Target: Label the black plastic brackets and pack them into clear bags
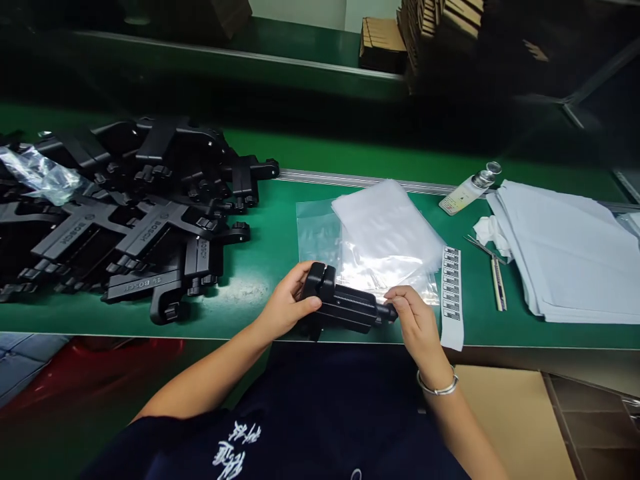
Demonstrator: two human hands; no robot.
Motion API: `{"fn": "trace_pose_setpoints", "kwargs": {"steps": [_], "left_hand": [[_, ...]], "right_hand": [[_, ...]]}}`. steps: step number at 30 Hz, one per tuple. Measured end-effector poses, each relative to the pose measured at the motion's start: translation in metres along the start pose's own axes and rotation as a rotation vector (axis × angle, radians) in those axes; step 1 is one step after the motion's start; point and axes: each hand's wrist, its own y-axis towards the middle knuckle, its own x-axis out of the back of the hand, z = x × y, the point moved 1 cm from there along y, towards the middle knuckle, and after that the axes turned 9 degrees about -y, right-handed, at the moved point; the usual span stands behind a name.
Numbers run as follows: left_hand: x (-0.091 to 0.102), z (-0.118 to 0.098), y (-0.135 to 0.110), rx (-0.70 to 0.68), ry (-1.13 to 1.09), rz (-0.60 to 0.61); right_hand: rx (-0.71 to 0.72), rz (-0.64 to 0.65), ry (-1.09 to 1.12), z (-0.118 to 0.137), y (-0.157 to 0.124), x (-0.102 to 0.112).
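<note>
Closest is a dark shirt [310, 427] with white lettering, with both bare forearms reaching out from it. The left hand [287, 303] is wrapped around the thick, slotted end of a black plastic part [345, 307], thumb on top. The right hand [415, 323], a silver bracelet [437, 388] at its wrist, pinches the part's narrow other end between thumb and fingertips. The part is held lengthwise over the near edge of the green table [270, 243]. Just behind it lie clear plastic bags [380, 230]. Beside the right hand is a white strip of printed labels [451, 293]. Farther right are a small cutter [499, 287], a little bottle [467, 190] and a stack of white sheets [570, 260]. Far left, well apart, sits a pile of black parts [135, 213].
</note>
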Motion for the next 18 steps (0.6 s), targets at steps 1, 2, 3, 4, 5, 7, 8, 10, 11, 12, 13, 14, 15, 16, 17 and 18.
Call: {"fn": "trace_pose_setpoints", "kwargs": {"steps": [1,2,3,4,5,7,8,10,11,12,13,14,15,16,17,18], "left_hand": [[0.0006,0.0002,0.0000,0.000,0.003,-0.001],[0.0015,0.0005,0.0000,0.003,0.005,-0.011],[0.0024,0.0010,0.0000,0.003,0.008,-0.025],[0.0031,0.0014,-0.0002,-0.002,0.012,-0.034],[0.0034,0.0015,-0.0005,-0.012,0.019,-0.036],[0.0027,0.0010,-0.0013,-0.047,0.041,-0.018],[0.0018,0.0004,-0.0017,-0.065,0.056,-0.004],[0.0001,-0.0010,-0.0019,-0.083,0.077,0.002],[-0.0005,-0.0015,-0.0017,-0.081,0.079,-0.012],[-0.0007,-0.0019,-0.0013,-0.071,0.075,-0.031],[-0.0007,-0.0022,-0.0010,-0.055,0.067,-0.052],[-0.0004,-0.0024,-0.0008,-0.042,0.061,-0.069],[0.0000,-0.0028,-0.0008,-0.036,0.062,-0.078],[0.0003,-0.0032,-0.0010,-0.036,0.070,-0.076],[0.0006,-0.0037,-0.0013,-0.043,0.082,-0.067],[0.0008,-0.0043,-0.0015,-0.054,0.095,-0.056]], "right_hand": [[0.030,0.025,0.017,-0.0002,0.0001,0.0016],[0.081,0.051,0.020,0.0001,0.0002,0.0036],[0.139,0.071,0.008,0.0006,0.0002,0.0056],[0.183,0.088,-0.013,0.0010,0.0002,0.0071],[0.199,0.098,-0.038,0.0012,0.0003,0.0080],[0.136,0.092,-0.049,0.0004,0.0008,0.0077],[0.081,0.087,-0.021,-0.0006,0.0009,0.0065],[-0.006,0.089,0.059,-0.0029,0.0006,0.0035],[-0.015,0.091,0.089,-0.0039,0.0001,0.0023],[0.001,0.094,0.097,-0.0045,-0.0005,0.0015],[0.033,0.090,0.082,-0.0048,-0.0011,0.0012],[0.069,0.082,0.051,-0.0048,-0.0015,0.0013],[0.097,0.076,0.015,-0.0045,-0.0018,0.0017],[0.111,0.071,-0.017,-0.0040,-0.0017,0.0021],[0.111,0.069,-0.037,-0.0034,-0.0014,0.0026],[0.099,0.071,-0.041,-0.0026,-0.0008,0.0029]]}}
